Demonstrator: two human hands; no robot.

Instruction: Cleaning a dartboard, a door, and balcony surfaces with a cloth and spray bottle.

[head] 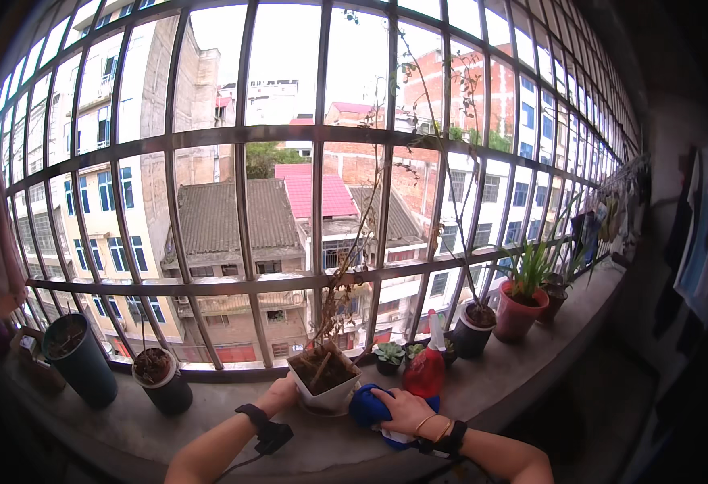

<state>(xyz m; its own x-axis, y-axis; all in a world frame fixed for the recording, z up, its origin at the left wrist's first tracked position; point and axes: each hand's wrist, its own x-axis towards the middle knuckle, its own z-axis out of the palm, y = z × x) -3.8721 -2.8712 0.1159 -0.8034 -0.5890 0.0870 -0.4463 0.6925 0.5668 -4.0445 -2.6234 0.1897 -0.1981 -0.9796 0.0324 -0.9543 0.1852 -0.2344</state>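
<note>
My left hand (280,394) grips the left side of a white square flowerpot (328,396); its fingertips are partly hidden behind the pot. The pot holds brown soil and a tall, dried-looking plant (337,302) that rises along the window bars. To the right of this pot, my right hand (407,411) lies over a bunched blue cloth (367,406), fingers curled on it. A red spray bottle (425,372) with a white and pink head stands just beyond the cloth. Small succulents (388,353) sit in dark pots beside the bottle.
A metal security grille (281,134) borders the concrete ledge (233,429). Toward the left stand a dark pot with a pale rim (161,387) and a tall green pot (85,369). A dark pot (474,339) and a reddish pot (516,317) line the right. Pink fabric (4,248) hangs far left.
</note>
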